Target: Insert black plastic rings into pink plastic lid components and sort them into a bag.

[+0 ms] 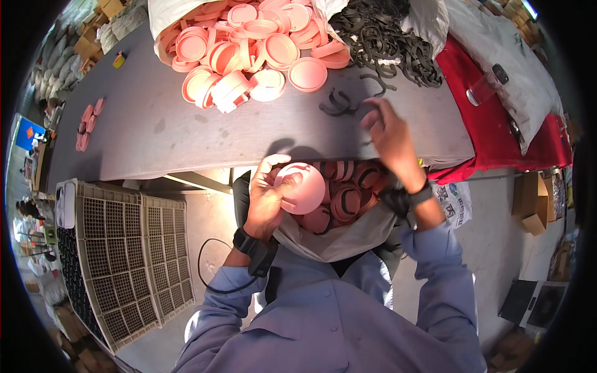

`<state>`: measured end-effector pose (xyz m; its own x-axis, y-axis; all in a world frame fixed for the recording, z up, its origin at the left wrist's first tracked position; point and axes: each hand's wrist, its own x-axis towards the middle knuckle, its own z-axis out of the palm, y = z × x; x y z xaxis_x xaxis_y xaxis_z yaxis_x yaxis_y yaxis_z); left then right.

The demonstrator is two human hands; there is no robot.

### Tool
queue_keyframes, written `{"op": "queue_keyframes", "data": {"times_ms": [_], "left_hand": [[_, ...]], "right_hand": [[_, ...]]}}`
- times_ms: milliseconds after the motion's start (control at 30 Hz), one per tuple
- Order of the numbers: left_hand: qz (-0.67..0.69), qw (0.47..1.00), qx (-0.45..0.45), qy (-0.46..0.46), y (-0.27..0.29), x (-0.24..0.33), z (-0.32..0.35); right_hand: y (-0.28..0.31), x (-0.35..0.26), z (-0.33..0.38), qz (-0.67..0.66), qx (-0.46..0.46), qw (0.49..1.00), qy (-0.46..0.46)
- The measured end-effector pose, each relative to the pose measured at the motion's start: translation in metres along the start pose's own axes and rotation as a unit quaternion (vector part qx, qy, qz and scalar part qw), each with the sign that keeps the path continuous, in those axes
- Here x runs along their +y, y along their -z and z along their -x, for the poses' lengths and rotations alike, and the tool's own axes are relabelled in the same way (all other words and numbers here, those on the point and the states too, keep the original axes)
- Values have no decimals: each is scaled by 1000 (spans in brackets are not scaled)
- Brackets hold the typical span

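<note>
My left hand (262, 202) is closed around a round pink lid (306, 194), its smooth face turned up and my thumb lying across it. Past the table's near edge, my right hand (393, 142) hovers over the tabletop with bent, motion-blurred fingers; whether they pinch anything cannot be made out. Closest to those fingertips lie a few loose black curved strips (336, 107). Between my knees, a pale sack (323, 247) holds pink lids (345, 202), some with dark strips around them. The lid in my left hand is just above this sack.
A large heap of pink lids (261, 53) spills from a bag on the grey table (242, 140). Beside it sits a pile of black strips (392, 37). A plastic crate (124, 261) stands at my left; a clear bottle (486, 86) lies on red cloth at the right.
</note>
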<state>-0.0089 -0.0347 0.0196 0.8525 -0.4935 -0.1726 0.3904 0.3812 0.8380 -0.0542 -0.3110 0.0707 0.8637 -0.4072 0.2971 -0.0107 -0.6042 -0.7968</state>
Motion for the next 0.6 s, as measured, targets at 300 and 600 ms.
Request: {"op": "queue_keyframes", "data": {"times_ms": [300,600], "left_hand": [[-157,987,16,-19,-17,13,11],[-171,982,17,-85,-16,6,13]], "right_hand": [[-58,-33,82,-88,-74,991,65],[-65,-38,94,53,-41,990,126]]}}
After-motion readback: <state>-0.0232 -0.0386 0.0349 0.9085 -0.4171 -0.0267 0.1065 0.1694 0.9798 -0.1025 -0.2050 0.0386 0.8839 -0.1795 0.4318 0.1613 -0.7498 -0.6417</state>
